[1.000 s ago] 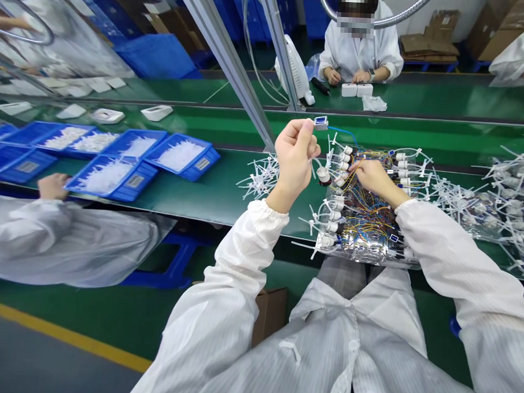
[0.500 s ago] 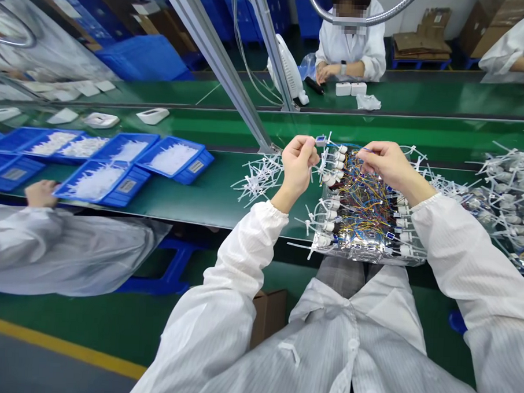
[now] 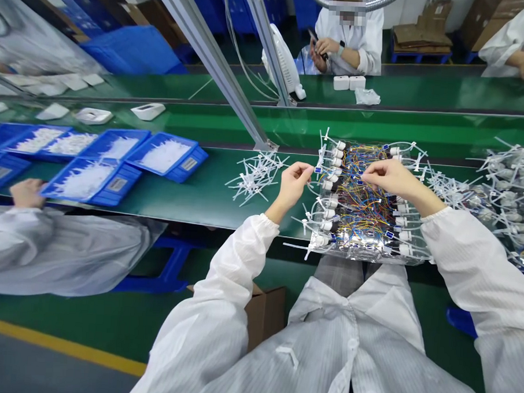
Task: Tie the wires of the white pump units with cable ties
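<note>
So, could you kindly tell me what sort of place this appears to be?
Probably a factory assembly line: a long green conveyor bench, blue trays of white parts, and coloured wire harnesses.

No wording can be read: the white labels (image 3: 188, 164) on the blue plastic trays (image 3: 199, 158) are too small and blurred.

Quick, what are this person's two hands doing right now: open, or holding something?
Left hand: closed, pinching a small blue connector.
Right hand: closed on the coloured wires; which wire cannot be told.
</note>
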Tool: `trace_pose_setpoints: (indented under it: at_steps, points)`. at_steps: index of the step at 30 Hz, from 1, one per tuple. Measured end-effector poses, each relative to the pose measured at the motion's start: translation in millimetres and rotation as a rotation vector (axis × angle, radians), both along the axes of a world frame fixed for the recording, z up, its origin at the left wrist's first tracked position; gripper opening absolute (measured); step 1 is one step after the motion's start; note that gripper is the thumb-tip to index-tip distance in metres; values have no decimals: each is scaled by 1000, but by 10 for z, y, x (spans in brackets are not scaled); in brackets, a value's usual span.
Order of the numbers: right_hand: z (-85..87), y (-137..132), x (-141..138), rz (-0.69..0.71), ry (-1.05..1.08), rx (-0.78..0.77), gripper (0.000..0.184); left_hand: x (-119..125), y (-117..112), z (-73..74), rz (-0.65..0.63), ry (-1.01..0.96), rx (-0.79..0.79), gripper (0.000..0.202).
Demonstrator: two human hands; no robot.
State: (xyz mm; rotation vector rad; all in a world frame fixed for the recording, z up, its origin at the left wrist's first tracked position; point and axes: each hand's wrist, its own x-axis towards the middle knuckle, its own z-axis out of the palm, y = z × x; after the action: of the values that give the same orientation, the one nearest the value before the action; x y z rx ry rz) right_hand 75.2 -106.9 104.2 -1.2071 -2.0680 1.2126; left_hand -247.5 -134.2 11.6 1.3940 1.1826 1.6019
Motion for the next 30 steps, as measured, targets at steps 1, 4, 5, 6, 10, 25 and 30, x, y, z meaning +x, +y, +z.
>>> trace_pose_setpoints:
  at_steps: [1, 4, 5, 6, 10, 25, 30]
  points:
    - [12, -17, -11, 6, -20, 8, 34, -23, 16, 19, -5, 31, 6, 45]
    - [61, -46, -41, 25, -95, 31, 29, -56, 39, 94, -45, 118, -3, 44]
    - [74, -44, -40, 27, -118, 46, 28, -52, 33, 118, -61, 152, -8, 43]
    - [82, -34, -30, 25, -144, 76, 26, -42, 20, 140, -78, 193, -10, 42]
    - [54, 89, 64, 33, -358, 276, 18, 40, -69, 199, -192, 447, 16, 27]
    - [-82, -35, -832, 347, -624, 391, 17, 178, -123, 346, -159, 723, 33, 23]
    - [-261, -1, -809, 349, -673, 452, 20, -198, -58, 249, 69, 478, -52, 27]
